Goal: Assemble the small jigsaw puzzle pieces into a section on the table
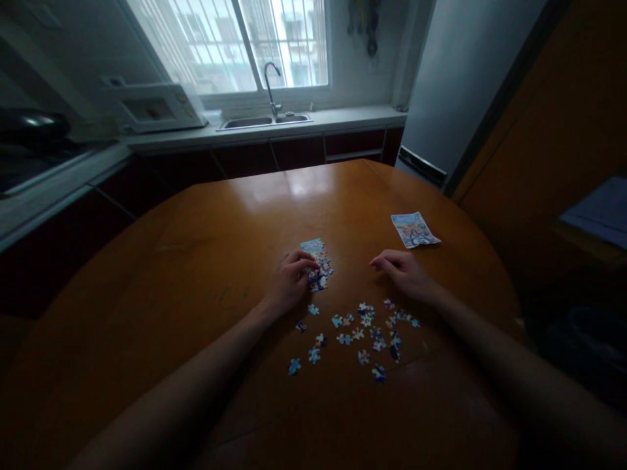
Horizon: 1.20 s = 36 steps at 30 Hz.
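A partly joined jigsaw block (317, 256) lies on the round wooden table (235, 222). My left hand (290, 281) rests at its left edge, fingers curled and pressed on the lower pieces. My right hand (402, 271) lies on the table to the right, fingers bent down with the tips on the wood and nothing visible in them. Several loose puzzle pieces (360, 333) are scattered in front of both hands. A printed picture card (414, 230) lies flat beyond my right hand.
A kitchen counter with a sink and tap (268, 117) runs along the far wall under a window. A white microwave (155, 108) stands at its left. A grey fridge (450, 98) stands right of the table. A dark pan (34, 124) sits far left.
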Available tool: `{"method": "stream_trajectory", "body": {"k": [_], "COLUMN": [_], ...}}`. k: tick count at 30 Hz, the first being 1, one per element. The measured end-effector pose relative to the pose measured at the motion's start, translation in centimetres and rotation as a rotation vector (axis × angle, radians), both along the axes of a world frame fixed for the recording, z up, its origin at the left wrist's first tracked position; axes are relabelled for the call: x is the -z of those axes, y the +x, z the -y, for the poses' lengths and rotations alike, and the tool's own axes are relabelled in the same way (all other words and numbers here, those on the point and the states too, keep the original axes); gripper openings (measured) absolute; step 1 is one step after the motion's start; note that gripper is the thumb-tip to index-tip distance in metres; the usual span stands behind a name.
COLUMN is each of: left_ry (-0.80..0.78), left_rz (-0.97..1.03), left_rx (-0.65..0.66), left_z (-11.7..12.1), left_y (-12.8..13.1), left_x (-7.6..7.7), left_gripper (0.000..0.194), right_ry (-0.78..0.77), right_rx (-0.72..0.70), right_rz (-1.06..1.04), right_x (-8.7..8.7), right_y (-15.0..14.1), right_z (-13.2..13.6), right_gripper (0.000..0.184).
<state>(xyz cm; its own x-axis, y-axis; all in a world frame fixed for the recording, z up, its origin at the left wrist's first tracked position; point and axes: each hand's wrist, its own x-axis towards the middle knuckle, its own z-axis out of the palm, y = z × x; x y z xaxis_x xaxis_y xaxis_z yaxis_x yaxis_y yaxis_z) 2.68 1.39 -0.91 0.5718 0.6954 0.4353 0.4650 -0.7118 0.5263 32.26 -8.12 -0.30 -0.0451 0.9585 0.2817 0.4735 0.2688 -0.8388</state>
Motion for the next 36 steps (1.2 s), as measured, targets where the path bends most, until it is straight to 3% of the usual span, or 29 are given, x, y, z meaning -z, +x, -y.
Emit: {"method": "stream_trajectory", "body": {"k": [26, 36], "left_ry": [0.014, 0.006], "left_rz": [0.004, 0.000], "left_rx": [0.005, 0.005], "left_z": [-0.35, -0.12], "left_y": [-0.08, 0.05], "left_x": [0.56, 0.12], "left_gripper": [0.031, 0.031], "right_ry": [-0.020, -0.036], "right_rx": [0.025, 0.003], "right_rz": [0.026, 0.042], "right_x": [-0.20, -0.21], "right_y": [0.87, 0.79], "right_z": [0.29, 0.57], "right_gripper": [0.030, 0.027]}}
